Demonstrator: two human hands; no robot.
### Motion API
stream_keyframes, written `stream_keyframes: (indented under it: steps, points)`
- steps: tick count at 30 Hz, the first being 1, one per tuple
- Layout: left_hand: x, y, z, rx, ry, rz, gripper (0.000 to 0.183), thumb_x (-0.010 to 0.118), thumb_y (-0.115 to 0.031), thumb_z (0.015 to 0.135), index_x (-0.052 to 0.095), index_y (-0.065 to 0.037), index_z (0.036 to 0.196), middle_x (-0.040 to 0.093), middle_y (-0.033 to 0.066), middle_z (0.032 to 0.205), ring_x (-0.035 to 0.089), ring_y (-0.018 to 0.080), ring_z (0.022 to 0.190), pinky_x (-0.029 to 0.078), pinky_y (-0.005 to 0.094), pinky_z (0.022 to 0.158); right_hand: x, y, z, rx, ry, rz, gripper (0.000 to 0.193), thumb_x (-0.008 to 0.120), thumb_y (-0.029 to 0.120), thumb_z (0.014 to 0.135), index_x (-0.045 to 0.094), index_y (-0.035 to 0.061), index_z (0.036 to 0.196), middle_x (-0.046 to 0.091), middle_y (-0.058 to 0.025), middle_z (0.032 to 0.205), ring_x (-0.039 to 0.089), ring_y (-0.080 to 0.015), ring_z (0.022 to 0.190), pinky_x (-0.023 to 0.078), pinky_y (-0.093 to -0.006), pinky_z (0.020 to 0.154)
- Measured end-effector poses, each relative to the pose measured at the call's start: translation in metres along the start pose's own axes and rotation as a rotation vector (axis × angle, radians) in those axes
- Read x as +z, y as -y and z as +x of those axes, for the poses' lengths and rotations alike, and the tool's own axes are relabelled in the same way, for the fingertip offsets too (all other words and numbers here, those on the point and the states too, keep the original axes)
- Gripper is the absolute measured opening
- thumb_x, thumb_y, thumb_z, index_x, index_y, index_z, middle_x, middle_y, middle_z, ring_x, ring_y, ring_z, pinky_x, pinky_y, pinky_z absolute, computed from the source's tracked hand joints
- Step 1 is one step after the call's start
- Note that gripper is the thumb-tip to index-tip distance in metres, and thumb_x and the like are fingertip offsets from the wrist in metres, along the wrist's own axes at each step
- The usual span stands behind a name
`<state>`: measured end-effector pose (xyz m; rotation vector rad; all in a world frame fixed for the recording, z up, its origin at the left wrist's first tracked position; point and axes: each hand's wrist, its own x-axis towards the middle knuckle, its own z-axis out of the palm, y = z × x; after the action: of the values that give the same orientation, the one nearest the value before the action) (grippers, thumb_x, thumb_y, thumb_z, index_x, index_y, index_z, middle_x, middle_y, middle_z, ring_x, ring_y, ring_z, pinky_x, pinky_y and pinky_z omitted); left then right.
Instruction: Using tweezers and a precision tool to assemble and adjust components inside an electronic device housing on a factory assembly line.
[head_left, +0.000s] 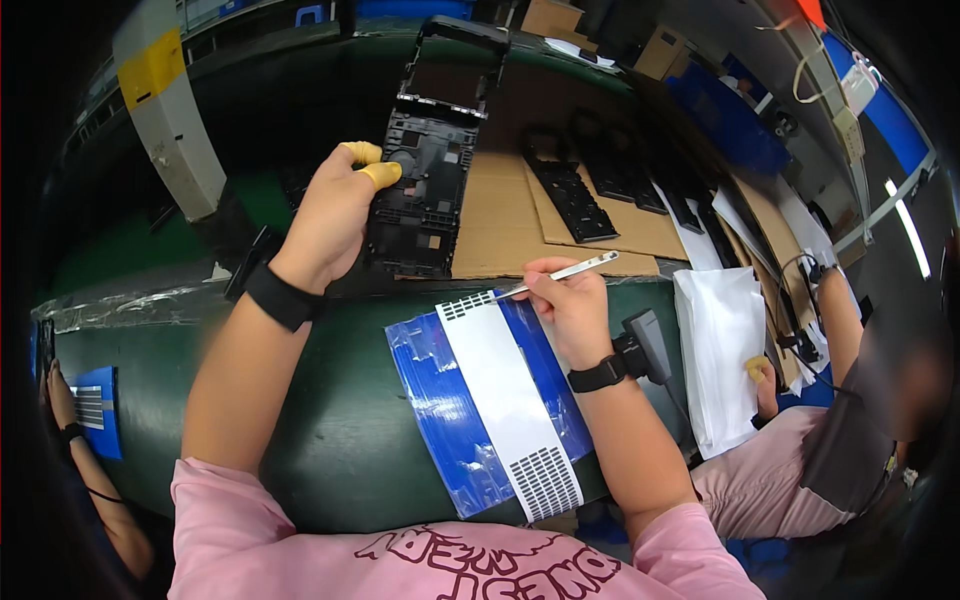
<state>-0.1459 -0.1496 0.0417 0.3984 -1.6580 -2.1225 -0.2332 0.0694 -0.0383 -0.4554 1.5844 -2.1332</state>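
My left hand [338, 205], with yellow finger cots on two fingers, grips the left edge of a long black plastic housing [428, 190]. The housing has an open frame at its far end and moulded ribs nearer me. In my right hand [572, 312] is a pair of metal tweezers [585, 265], its tips at the far edge of a white backing strip [505, 375]. Rows of small black rectangular pads sit at both ends of this strip; its middle is bare. Under it lies a blue plastic board [430, 380]. Whether a pad is in the tips is too small to tell.
Beyond the dark green worktop [340, 420], more black housings [570, 200] lie on cardboard [500, 220]. White sheets [715, 360] lie at the right, by a co-worker's hand [765, 388]. Another person's arm [100, 480] shows at far left. A post [170, 110] stands behind.
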Motion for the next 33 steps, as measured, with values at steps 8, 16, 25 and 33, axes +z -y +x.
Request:
stream_keyframes:
  steps: [8, 16, 25, 33]
  points:
    - [-0.014, 0.014, 0.005, 0.005, 0.095, -0.214, 0.015, 0.046, -0.007, 0.086, 0.049, 0.001, 0.098, 0.056, 0.0072, 0.092, 0.054, 0.0138, 0.084, 0.046, 0.0282, 0.076, -0.002, -0.014, 0.014, 0.07, 0.033, -0.004, 0.008, 0.058, -0.003, 0.073, 0.056, -0.0031, 0.082, 0.057, -0.0066, 0.064, 0.053, -0.0084, 0.054, 0.034, -0.0172, 0.044]
    - [-0.01, 0.02, -0.001, -0.064, 0.092, -0.278, 0.015, 0.04, -0.007, 0.088, 0.05, 0.0, 0.098, 0.055, 0.0078, 0.097, 0.054, 0.0157, 0.089, 0.046, 0.0307, 0.08, 0.001, -0.011, 0.011, 0.081, -0.007, 0.017, 0.011, 0.056, -0.004, 0.074, 0.055, -0.0049, 0.084, 0.056, -0.0069, 0.066, 0.048, -0.0077, 0.052, 0.033, -0.0171, 0.045]
    - [0.028, 0.007, -0.05, -0.077, 0.162, -0.354, 0.021, 0.041, -0.009, 0.089, 0.041, -0.001, 0.109, 0.051, 0.0093, 0.102, 0.053, 0.0158, 0.092, 0.047, 0.0312, 0.079, 0.035, 0.067, -0.054, -0.334, 0.049, 0.028, 0.019, 0.058, 0.0, 0.076, 0.054, -0.0073, 0.093, 0.061, -0.0156, 0.077, 0.053, -0.0093, 0.059, 0.039, -0.0176, 0.053]
    - [0.04, -0.009, -0.076, -0.062, 0.159, -0.402, 0.026, 0.042, -0.012, 0.089, 0.041, -0.001, 0.112, 0.053, 0.009, 0.103, 0.054, 0.0159, 0.092, 0.047, 0.0312, 0.079, 0.063, 0.077, -0.067, -0.377, 0.094, 0.091, 0.019, 0.057, -0.003, 0.077, 0.053, -0.0083, 0.095, 0.062, -0.0182, 0.083, 0.061, -0.0191, 0.077, 0.048, -0.0269, 0.073]
